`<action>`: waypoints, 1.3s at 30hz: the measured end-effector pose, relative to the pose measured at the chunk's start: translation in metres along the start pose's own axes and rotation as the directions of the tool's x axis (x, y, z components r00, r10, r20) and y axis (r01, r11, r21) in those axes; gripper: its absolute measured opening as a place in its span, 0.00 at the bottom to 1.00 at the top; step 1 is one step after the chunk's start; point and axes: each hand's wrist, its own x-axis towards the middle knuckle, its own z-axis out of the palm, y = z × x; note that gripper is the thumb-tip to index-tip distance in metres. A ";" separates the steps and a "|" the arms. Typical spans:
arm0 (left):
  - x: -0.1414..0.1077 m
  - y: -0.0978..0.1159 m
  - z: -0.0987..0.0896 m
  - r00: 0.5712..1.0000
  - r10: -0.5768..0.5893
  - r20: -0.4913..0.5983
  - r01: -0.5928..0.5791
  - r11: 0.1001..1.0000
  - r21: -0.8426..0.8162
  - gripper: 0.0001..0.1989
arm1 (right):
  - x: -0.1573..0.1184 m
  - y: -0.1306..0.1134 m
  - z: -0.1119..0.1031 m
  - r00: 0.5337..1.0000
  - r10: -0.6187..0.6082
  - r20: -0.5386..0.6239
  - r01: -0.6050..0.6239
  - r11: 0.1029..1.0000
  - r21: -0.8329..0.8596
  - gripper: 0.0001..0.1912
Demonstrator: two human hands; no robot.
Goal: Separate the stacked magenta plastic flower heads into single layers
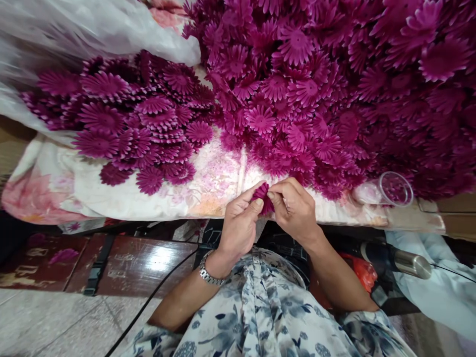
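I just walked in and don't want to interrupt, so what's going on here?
A person is handling a purple flower: the left hand holds it, and the right hand pinches at its edge. Both hands are at the near edge of a floral cloth. Beyond them lie a smaller pile on the left and a big heap of similar flowers on the right.

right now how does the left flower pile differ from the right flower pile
Size: the left flower pile is smaller; the right flower pile spreads wider and runs out of the picture.
Arrangement: many flowers in the left flower pile sit in tight stacks, while the right flower pile looks more loosely heaped.
Neighbours: white plastic borders the left flower pile; a clear container borders the right flower pile.
Shared: both are magenta.
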 end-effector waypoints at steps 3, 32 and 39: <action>-0.001 0.000 0.000 1.000 0.014 0.004 -0.014 1.000 0.003 0.17 | 0.005 -0.002 -0.008 0.996 0.029 -0.084 -0.032 0.999 -0.032 0.06; 0.001 0.005 -0.005 0.995 -0.017 -0.097 0.025 0.996 0.088 0.17 | 0.047 0.030 -0.052 0.885 0.151 -0.441 -0.170 0.985 -0.004 0.07; 0.002 0.006 -0.004 0.998 0.023 -0.061 -0.016 0.993 0.113 0.20 | 0.015 0.007 -0.024 0.953 0.300 -0.044 -0.284 0.934 0.216 0.06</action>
